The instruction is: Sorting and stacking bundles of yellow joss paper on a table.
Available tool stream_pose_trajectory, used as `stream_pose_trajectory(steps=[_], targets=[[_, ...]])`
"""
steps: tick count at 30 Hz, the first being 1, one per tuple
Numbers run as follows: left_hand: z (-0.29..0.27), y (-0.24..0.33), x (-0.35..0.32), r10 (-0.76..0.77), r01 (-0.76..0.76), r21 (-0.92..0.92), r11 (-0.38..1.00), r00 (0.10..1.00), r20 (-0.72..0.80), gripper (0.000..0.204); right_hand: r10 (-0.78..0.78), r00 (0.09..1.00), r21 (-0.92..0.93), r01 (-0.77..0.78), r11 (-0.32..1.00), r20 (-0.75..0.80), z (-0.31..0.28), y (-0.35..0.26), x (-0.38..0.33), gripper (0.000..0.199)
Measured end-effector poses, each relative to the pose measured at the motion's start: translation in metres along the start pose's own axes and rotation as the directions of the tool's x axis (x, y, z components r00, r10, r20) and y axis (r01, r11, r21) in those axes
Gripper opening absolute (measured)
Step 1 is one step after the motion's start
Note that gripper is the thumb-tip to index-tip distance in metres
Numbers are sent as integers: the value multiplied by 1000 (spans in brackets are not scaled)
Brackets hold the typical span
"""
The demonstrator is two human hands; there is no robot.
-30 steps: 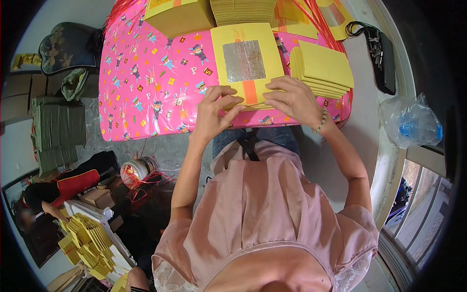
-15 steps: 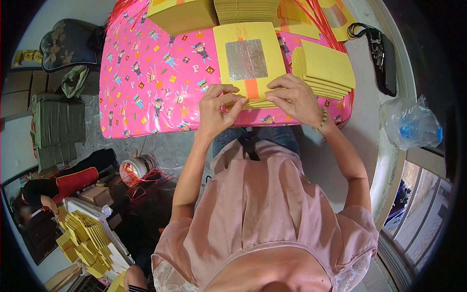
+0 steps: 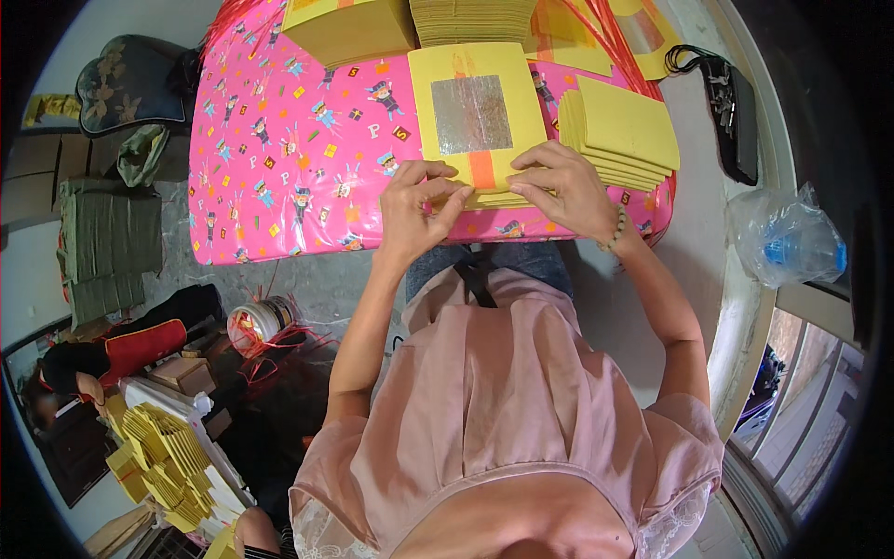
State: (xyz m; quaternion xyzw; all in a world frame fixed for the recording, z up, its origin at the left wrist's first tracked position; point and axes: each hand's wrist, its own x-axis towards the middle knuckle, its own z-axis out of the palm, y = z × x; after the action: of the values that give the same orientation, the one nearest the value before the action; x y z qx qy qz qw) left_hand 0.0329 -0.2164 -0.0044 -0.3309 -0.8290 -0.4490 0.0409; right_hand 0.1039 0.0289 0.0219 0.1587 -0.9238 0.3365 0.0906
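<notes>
A yellow sheet of joss paper (image 3: 424,112) with a silver foil square and an orange band lies on a stack at the near edge of the pink table cover. My left hand (image 3: 414,207) pinches its near left edge between thumb and bent fingers. At the near right edge, my right hand (image 3: 566,194) also has thumb and fingers closed on the paper. Between them the near edge looks folded over. More yellow layers show just beneath it. Close beyond my right hand sits a fanned pile of folded yellow paper (image 3: 619,126).
Tall yellow paper stacks (image 3: 358,33) stand at the far side, near red plastic strands (image 3: 610,37). A bagged bottle (image 3: 792,238) is at the right. On the floor at left stands a bucket (image 3: 261,321); below it, a co-worker (image 3: 149,345) is beside more yellow paper (image 3: 168,456).
My hands and the sheet stay almost exactly in place. At the lower left, the co-worker's hand has shifted slightly over the yellow paper.
</notes>
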Motion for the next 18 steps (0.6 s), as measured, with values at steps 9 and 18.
stream_pose_trajectory(steps=[9, 18], targets=[[0, 0, 1, -1, 1, -4, 1000, 1000, 5, 12, 2, 1000, 6, -2, 1000, -1, 0, 2, 1, 16], [-4, 3, 6, 89, -89, 14, 996, 996, -7, 9, -101, 994, -197, 91, 976, -39, -1, -16, 0, 23]])
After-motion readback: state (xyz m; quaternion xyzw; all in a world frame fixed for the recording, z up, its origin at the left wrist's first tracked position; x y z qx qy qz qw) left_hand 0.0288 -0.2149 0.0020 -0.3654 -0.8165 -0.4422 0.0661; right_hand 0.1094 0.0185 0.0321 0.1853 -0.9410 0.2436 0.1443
